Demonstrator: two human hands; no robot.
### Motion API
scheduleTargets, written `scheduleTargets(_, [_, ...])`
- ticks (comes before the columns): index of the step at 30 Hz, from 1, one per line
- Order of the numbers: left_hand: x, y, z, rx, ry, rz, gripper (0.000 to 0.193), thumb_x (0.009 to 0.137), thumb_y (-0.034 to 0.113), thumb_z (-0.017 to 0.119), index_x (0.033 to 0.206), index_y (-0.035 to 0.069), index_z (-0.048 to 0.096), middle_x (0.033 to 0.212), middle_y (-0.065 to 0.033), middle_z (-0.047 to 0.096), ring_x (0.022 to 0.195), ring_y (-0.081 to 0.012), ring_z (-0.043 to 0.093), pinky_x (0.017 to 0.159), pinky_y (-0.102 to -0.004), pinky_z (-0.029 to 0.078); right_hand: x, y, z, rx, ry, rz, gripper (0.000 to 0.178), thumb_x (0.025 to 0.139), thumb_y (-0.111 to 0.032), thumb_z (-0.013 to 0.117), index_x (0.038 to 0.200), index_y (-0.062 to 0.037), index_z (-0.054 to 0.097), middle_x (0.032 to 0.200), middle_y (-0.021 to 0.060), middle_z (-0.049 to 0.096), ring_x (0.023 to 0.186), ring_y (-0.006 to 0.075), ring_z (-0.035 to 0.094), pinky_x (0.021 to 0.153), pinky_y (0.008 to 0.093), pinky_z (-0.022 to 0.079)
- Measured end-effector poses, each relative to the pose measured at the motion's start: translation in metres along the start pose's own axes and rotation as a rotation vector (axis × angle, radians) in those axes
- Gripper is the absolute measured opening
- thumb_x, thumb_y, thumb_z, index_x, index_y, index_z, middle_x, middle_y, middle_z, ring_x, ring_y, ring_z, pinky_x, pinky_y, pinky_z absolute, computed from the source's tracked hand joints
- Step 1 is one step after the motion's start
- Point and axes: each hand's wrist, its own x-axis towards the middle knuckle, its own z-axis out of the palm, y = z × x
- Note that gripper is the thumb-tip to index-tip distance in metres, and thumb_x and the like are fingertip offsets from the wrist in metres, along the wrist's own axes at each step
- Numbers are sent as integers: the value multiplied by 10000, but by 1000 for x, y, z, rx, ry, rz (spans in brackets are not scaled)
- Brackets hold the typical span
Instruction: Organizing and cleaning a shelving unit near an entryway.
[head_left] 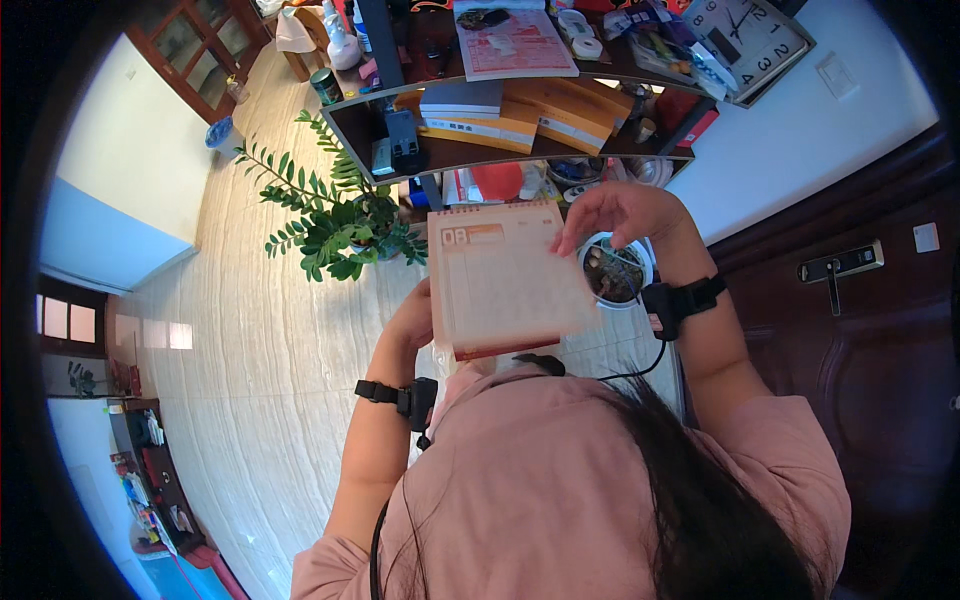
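A spiral-bound desk calendar (510, 285) with pale pages is in front of my chest, its binding along the far edge. The page is slightly smeared by motion, and a reddish strip of its base shows at the near edge. My left hand (412, 315) grips the calendar's left edge; its fingers are partly hidden behind it. Over the upper right corner, my right hand (625, 215) has bent fingers, with the thumb apart from them. Its fingertips are at the page's right edge, and I see nothing held between them.
Beyond the calendar stands a dark shelf (455, 165) with orange boxes, papers and a clock (750, 45). A leafy potted plant (345, 215) is to the left. A white pot (613, 292) stands below my right hand. To the right is a dark door (850, 330).
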Motion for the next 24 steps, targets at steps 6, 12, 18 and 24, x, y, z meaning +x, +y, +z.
scheduleTargets(6, [1,7,9,25,-140,-21,346,902,67,558,1245,25,528,1160,-81,603,1026,-176,594,883,-317,483,10,33,-35,1,861,532,490,846,-504,612,970,-32,641,947,102,667,954,184,621,820,298,497])
scheduleTargets(12, [0,3,7,-63,-249,-94,388,880,35,567,1264,34,514,1203,-66,582,1066,-170,574,921,-328,465,29,75,-21,122,908,782,571,757,-591,669,989,-69,661,913,48,673,861,171,616,762,330,475])
scheduleTargets(18, [4,0,-8,-265,-410,-183,428,903,52,510,1327,51,453,1240,-78,559,1149,-181,523,955,-339,437,23,131,-57,310,1145,693,402,731,-259,802,964,23,633,935,130,670,782,218,655,668,370,532])
scheduleTargets(24, [-1,7,13,-48,-153,-105,456,959,170,477,1386,51,365,1298,-90,507,1180,-198,496,986,-368,409,28,120,-72,471,1239,331,308,802,-152,731,971,71,603,923,156,666,745,237,665,629,350,560])
